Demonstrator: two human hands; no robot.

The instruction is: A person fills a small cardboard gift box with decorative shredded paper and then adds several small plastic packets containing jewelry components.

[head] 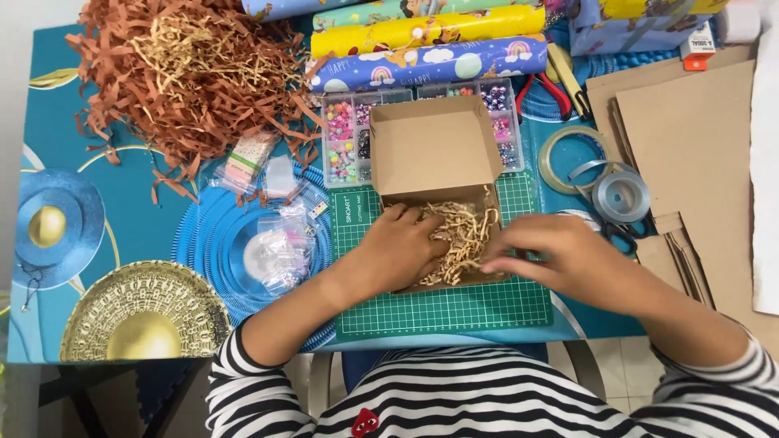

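A small brown cardboard box [435, 146] with its lid flipped back stands on a green cutting mat [445, 310]. Pale shredded paper [464, 235] fills the box. My left hand [399, 247] rests palm down inside the box, pressing on the shreds at its left side. My right hand [552, 253] lies over the box's right edge, fingertips touching the shreds. Neither hand grips anything that I can see.
A big heap of brown and tan paper shreds [191, 73] lies at the back left. Behind the box sit a bead organiser [345, 142] and rolls of gift wrap [430, 61]. Tape rolls [621, 195], red pliers [545, 89] and brown cardboard sheets [694, 138] are on the right; small plastic bags [280, 243] are at left.
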